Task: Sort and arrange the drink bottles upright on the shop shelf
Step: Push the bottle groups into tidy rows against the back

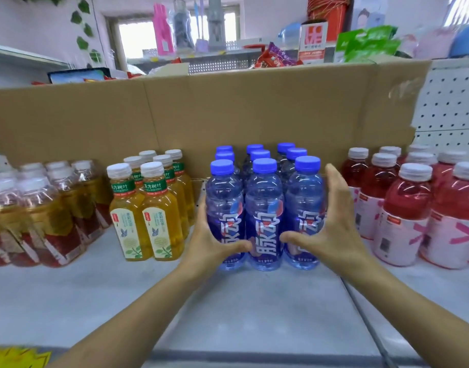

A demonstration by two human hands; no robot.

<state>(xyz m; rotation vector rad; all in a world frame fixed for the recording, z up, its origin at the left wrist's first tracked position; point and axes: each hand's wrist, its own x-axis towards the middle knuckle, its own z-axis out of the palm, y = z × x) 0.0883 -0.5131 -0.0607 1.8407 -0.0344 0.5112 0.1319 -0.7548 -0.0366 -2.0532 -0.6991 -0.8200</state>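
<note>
The upright block of blue bottles (264, 203) on the shelf (254, 309) is pressed square between the flat, open-fingered left hand (209, 241) at its 9 o'clock and right hand (334, 227) at its 3 o'clock, nothing being gripped; with neighbouring yellow tea bottles (159, 216) and red bottles (407, 205) already ranked, little seems left

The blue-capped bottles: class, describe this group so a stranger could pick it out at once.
A cardboard sheet backs the shelf. Before its middle stand the blue-capped bottles, between yellow tea bottles and red drink bottles. Only their caps are blue; the neighbours' are white.
</note>
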